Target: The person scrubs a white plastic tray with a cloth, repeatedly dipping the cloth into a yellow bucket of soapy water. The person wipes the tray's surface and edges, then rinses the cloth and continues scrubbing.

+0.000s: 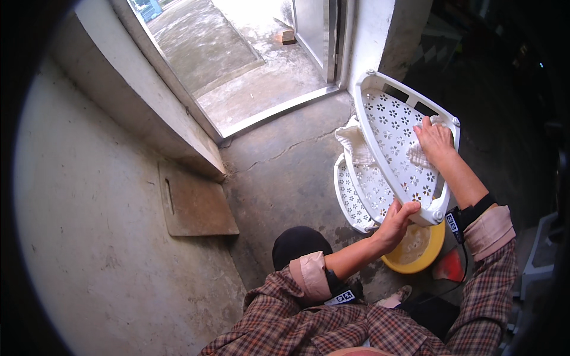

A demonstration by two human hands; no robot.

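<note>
A white plastic corner-shelf tier (385,129) with flower-shaped cutouts is held tilted before me. My left hand (397,221) grips its lower rim, thumb on top. My right hand (434,139) presses a crumpled white cloth (417,155) against the perforated panel near the right rim. Behind and below the raised tier are more white perforated tiers (350,196), with another pale cloth (355,142) draped over one. Under the held tier, partly hidden, a yellow basin (412,266) contains cloudy water.
A brown board (198,204) with a slot handle leans against the left wall. Ahead is an open doorway with a metal sill (280,111). A red object (449,267) lies right of the basin. White plastic items (536,262) stand at the far right.
</note>
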